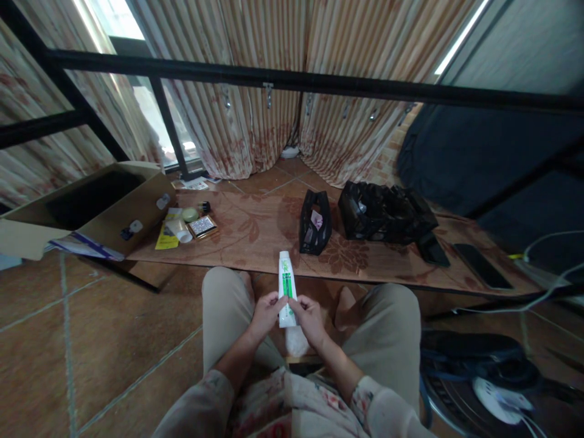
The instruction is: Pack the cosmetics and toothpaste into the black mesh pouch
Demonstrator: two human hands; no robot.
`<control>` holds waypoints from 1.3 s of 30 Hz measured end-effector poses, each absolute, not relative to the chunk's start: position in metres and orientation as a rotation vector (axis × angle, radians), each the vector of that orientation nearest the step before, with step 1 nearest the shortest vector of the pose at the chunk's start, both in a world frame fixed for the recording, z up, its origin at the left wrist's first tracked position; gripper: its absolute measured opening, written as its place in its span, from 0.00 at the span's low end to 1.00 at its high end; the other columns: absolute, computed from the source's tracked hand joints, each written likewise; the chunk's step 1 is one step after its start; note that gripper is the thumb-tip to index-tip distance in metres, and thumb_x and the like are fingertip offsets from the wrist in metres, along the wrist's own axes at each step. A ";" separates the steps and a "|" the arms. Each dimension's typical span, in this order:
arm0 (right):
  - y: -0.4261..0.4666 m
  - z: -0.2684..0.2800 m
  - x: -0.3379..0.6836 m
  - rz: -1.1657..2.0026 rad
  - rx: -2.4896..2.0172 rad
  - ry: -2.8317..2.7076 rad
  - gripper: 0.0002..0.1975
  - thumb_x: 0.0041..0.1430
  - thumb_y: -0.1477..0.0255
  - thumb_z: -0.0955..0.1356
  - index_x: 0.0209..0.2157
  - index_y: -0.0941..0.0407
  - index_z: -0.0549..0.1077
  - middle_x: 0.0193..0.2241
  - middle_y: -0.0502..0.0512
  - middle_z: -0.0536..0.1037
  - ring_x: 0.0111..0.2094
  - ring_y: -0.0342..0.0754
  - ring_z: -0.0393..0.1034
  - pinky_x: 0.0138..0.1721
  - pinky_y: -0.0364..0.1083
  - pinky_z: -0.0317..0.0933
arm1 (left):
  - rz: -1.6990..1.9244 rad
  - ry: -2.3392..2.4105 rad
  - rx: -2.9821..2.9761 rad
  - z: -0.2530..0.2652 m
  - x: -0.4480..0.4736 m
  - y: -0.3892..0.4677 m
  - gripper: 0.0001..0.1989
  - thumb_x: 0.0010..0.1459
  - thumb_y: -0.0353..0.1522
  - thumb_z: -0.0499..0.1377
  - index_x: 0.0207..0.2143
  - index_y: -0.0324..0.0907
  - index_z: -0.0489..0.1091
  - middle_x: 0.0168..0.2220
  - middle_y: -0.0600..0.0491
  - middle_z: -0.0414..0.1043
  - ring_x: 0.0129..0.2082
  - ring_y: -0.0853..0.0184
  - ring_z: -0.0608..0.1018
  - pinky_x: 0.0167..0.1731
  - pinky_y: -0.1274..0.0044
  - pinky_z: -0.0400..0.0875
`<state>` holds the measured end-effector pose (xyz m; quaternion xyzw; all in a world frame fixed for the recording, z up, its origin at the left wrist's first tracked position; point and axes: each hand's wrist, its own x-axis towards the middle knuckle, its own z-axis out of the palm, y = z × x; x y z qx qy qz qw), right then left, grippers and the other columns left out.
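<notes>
Between both hands I hold a white tube with green print [286,280], its capped end pointing away from me and its flat end toward my lap. My left hand [267,313] pinches its left edge, thumb on the front. From the other side my right hand [310,316] grips it the same way, the two thumbs nearly meeting on the tube's lower half. Beyond the tube, on the low brown bench [255,243], stands a small black mesh pouch [314,225] with a pink item inside.
Black bags [387,213] and a dark phone [482,266] lie right on the bench. An open cardboard box [137,210] stands left, beside a glittery case [202,226], a green round item [190,214] and yellow paper [166,234]. A black metal bar [292,78] crosses ahead.
</notes>
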<state>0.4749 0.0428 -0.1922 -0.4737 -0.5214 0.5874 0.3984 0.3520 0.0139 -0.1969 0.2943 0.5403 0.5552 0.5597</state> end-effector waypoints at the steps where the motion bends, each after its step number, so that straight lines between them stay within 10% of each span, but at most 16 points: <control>1: 0.043 -0.192 0.475 1.489 -1.197 -1.322 0.21 0.47 0.54 0.69 0.17 0.57 0.67 0.14 0.45 0.62 0.19 0.39 0.54 0.20 0.39 0.49 | 1.309 1.270 0.692 -0.198 0.351 0.014 0.17 0.45 0.44 0.65 0.23 0.38 0.69 0.20 0.57 0.67 0.21 0.73 0.67 0.23 0.81 0.61; 39: 0.053 -0.199 0.477 1.617 -1.149 -1.375 0.22 0.47 0.53 0.69 0.21 0.59 0.73 0.16 0.46 0.67 0.19 0.39 0.57 0.20 0.40 0.52 | 1.299 1.325 0.725 -0.196 0.352 0.014 0.18 0.45 0.44 0.64 0.21 0.38 0.68 0.19 0.58 0.66 0.20 0.73 0.67 0.22 0.82 0.60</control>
